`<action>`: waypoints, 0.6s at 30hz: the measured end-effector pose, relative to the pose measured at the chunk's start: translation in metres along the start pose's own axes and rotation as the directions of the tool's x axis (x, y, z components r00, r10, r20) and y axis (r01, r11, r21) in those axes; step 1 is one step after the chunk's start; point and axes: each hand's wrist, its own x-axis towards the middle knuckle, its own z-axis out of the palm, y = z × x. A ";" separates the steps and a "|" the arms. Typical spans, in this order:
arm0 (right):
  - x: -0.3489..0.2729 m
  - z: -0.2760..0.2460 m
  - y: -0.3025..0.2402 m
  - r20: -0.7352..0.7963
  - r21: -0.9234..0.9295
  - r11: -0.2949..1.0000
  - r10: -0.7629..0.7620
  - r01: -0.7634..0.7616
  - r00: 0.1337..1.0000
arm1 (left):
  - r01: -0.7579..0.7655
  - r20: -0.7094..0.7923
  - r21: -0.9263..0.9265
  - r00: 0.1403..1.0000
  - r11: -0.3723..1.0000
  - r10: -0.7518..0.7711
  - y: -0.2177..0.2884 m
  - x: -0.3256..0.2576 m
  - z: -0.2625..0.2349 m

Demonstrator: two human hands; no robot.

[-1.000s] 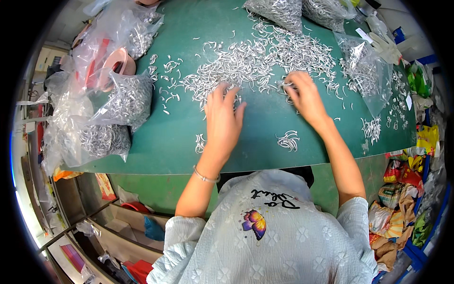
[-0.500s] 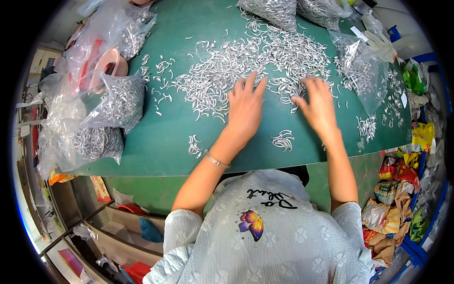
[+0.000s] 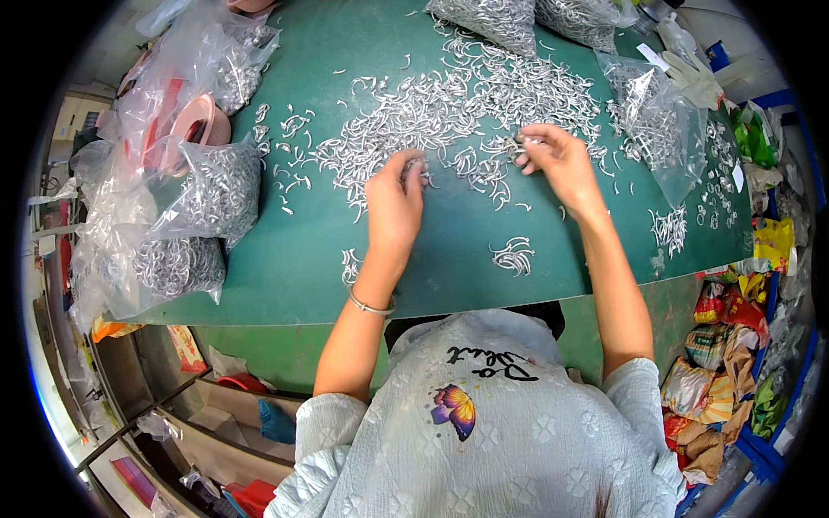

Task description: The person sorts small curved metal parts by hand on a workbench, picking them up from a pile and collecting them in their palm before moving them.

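Note:
A wide heap of small curved silver metal pieces (image 3: 414, 112) is spread over the green table (image 3: 302, 268). At the heap's near left edge, my left hand (image 3: 395, 203) is closed, with several of the curved pieces showing between its thumb and fingers. My right hand (image 3: 563, 168) is curled at the near right edge, fingers and thumb bent around a few pieces. Between the two hands lies a loose cluster of the same pieces (image 3: 484, 173). Closer to me are a small bunch of pieces (image 3: 515, 256) and another one (image 3: 350, 266) beside my left wrist.
Clear plastic bags full of metal pieces (image 3: 220, 186) stand on the left by a pink container (image 3: 203, 121). More filled bags (image 3: 492, 22) sit at the far edge, and one open bag (image 3: 656, 121) lies to the right. A sorted bunch (image 3: 669, 229) rests near the right edge.
My left hand has moved left and toward me, closing from spread fingers around some pieces. My right hand has shifted slightly left and curled. The pieces between them are rearranged.

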 end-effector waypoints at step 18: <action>-0.041 -0.007 -0.023 0.068 -0.581 0.773 -0.268 0.256 0.961 | -0.395 0.148 0.435 0.918 0.809 0.368 -0.001 -0.006 0.028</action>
